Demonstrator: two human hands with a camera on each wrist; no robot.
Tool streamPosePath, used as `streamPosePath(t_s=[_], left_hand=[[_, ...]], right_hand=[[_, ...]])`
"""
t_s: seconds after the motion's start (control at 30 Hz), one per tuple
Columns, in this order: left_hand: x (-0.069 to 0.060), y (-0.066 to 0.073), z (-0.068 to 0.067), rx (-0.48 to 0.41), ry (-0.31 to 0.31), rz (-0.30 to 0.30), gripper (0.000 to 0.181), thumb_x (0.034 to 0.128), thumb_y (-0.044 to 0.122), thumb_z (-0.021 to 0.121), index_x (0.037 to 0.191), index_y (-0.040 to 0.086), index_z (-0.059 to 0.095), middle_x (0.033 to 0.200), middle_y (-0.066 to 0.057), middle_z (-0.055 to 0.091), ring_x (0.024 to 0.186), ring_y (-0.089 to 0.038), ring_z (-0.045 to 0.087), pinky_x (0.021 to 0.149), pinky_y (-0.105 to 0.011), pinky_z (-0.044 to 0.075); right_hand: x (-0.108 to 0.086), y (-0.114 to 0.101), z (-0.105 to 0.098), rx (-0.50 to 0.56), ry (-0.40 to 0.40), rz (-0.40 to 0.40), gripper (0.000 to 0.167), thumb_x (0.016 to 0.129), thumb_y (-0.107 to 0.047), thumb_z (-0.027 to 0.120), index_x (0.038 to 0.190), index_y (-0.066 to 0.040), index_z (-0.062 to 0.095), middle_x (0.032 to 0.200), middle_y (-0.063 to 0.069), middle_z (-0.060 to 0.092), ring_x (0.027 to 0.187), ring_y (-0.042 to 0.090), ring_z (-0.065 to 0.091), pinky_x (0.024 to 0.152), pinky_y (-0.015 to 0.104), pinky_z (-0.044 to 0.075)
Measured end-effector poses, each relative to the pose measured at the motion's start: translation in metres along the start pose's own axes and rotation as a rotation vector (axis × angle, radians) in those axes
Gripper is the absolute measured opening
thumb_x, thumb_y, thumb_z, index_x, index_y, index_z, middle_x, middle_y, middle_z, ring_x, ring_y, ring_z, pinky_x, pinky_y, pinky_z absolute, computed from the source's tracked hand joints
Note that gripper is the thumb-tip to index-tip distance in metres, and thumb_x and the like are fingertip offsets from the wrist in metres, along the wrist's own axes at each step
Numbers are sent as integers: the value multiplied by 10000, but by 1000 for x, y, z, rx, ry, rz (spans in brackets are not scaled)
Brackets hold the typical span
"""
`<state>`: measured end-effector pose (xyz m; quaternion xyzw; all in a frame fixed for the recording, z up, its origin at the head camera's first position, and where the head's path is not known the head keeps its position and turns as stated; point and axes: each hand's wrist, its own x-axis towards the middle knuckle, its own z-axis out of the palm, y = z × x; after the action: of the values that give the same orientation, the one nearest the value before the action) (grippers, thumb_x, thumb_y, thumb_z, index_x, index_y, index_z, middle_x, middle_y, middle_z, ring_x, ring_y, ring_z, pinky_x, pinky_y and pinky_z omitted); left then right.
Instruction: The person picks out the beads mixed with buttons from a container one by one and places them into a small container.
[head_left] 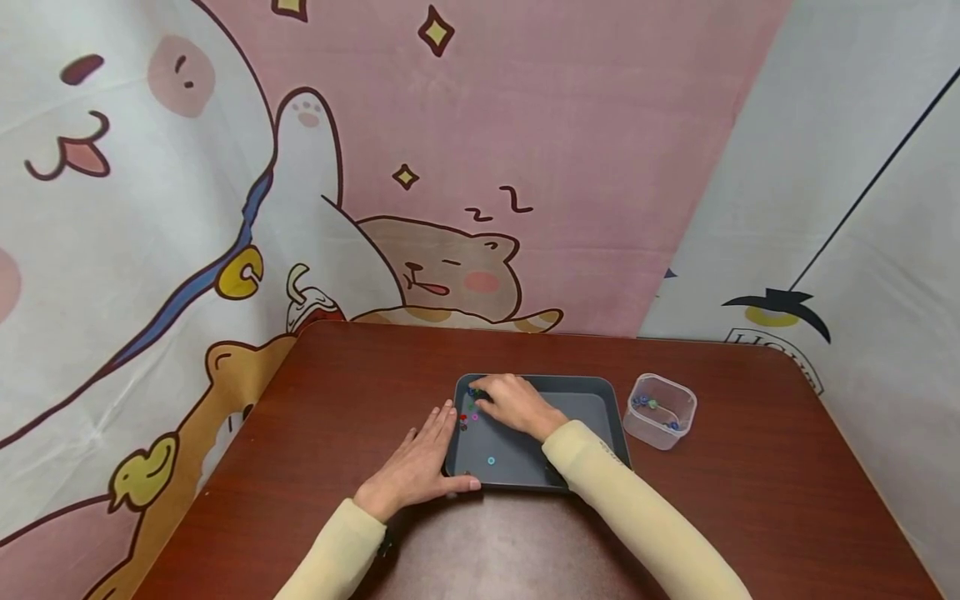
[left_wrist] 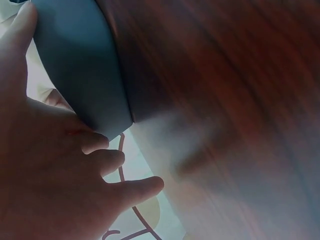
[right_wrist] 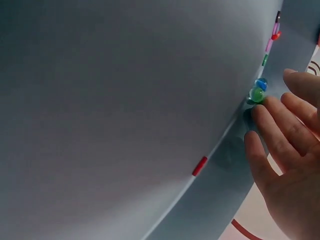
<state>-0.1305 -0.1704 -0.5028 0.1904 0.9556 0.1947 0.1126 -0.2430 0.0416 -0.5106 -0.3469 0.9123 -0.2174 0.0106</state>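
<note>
A dark grey rectangular tray lies on the table. My left hand rests along its left side, fingers straight and thumb at the front rim. Over the tray's far left part, my right hand reaches down with loosely bent fingers. In the right wrist view its fingertips are at a green glass marble, beside a blue marble, against the tray wall. Small red beads and a pink ring-shaped bead lie near the left wall. A light blue ring-shaped bead sits nearer the front.
A clear plastic box stands just right of the tray, with several blue marbles and a green one inside. The brown table reaches back to a printed cloth. A red tube bead lies along the tray wall.
</note>
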Motion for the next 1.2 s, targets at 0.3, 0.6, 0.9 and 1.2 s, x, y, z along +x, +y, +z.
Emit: streamPosePath(t_s=[0.3,0.6,0.9,1.2], left_hand=[[-1,0,-1,0,2,0,1211,845,772,662,1659,38,148,1735,-112,81,1586,-310,110,1182,-654,244],[-1,1,-1,5,-2,-7,1218,838,782,658,1659,39,152,1734,-101,83,1586,-311,117,1182,-652,247],[0,1,-1,-5,-8,-6,1208,847,762,668,1661,43,138,1735,-97,70,1586,-309,109,1185,-651,241],[0,0,-1,-9,-2,-1,1209,847,756,675,1660,39,141,1735,-98,75,1586,-310,114,1187,-647,241]], right_hand=[[-1,-1,3,-90,4,-9,345,997,-199,724,1318,-74,713,1335,101,682,1228,259,651,999,433,535],[-2,-1,4,-180,29,-56,259,972,-157,750,1212,-63,773,1226,105,722,1116,261,695,968,416,551],[-3,-1,6,-227,45,-62,245,951,-154,774,1185,-81,788,1190,88,735,1076,258,705,939,439,559],[-4,0,7,-258,61,-74,197,931,-126,790,1127,-109,806,1101,56,748,999,249,717,859,456,573]])
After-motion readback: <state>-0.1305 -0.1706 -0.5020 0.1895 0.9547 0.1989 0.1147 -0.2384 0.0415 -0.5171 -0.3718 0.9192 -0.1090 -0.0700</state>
